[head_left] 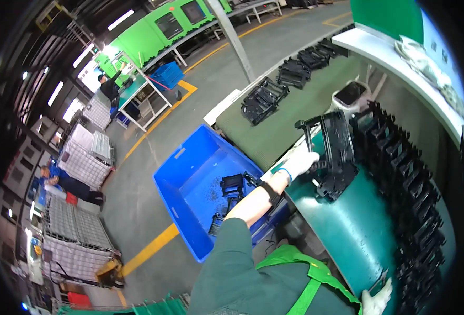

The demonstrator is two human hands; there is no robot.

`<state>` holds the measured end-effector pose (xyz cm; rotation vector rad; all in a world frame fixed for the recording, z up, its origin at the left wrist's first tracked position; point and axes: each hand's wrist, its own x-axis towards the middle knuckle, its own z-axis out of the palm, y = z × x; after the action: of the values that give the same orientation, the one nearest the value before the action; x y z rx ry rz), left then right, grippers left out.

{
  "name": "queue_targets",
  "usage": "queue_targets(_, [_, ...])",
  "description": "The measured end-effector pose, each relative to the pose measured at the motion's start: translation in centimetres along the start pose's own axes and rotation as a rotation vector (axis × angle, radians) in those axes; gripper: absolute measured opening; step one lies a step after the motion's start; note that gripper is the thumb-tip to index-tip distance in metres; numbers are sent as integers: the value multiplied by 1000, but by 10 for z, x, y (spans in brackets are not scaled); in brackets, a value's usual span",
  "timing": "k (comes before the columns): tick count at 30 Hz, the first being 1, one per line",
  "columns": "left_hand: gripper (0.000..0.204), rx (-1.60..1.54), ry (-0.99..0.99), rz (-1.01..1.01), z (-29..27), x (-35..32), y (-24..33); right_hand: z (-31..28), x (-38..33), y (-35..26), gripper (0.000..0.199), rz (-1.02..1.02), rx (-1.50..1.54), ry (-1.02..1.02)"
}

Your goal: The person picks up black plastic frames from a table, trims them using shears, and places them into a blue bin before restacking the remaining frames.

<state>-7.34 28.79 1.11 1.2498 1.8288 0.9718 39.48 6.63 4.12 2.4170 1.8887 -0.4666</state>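
Note:
My left hand point(300, 161), in a white glove, grips a black plastic frame part point(337, 144) by its near-left side. The part is tilted over the green-topped workbench point(342, 226). Low at the right, near the bench's front edge, my right hand point(377, 301), also gloved, is closed around a slim pointed tool point(381, 281); its exact kind is too small to tell. Along the bench's right side stands a long row of similar black parts point(405, 210), close together.
A blue bin point(190, 157) holding several black pieces and scraps stands left of the bench. Beyond, a conveyor belt point(232, 128) carries more black parts point(263, 100). A white cup-like container point(350, 97) with a dark top sits behind the held part. Two people work far left.

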Motion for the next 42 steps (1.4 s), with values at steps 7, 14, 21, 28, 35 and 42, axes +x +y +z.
queue_targets(7, [46,-463,-357,142,22,-80,-2,21,28,15,76,-48,-68,12])
queue_targets(14, [37,-15,-575,257,121,-103,-29,71,63,56,80,-308,-132,348])
queue_targets(21, [33,332,-468,202,138,-95,-21,74,39,51,62,-288,-429,417])
queue_targets(28, [32,367,-326,232,143,-90,-23,108,62,82,61,-247,-93,490])
queue_targets(35, [32,359,-391,268,148,-82,-9,159,181,113,68,-777,340,522])
queue_targets(42, [59,-63,-247,155,150,-95,-35,69,118,-102,35,-711,814,416])
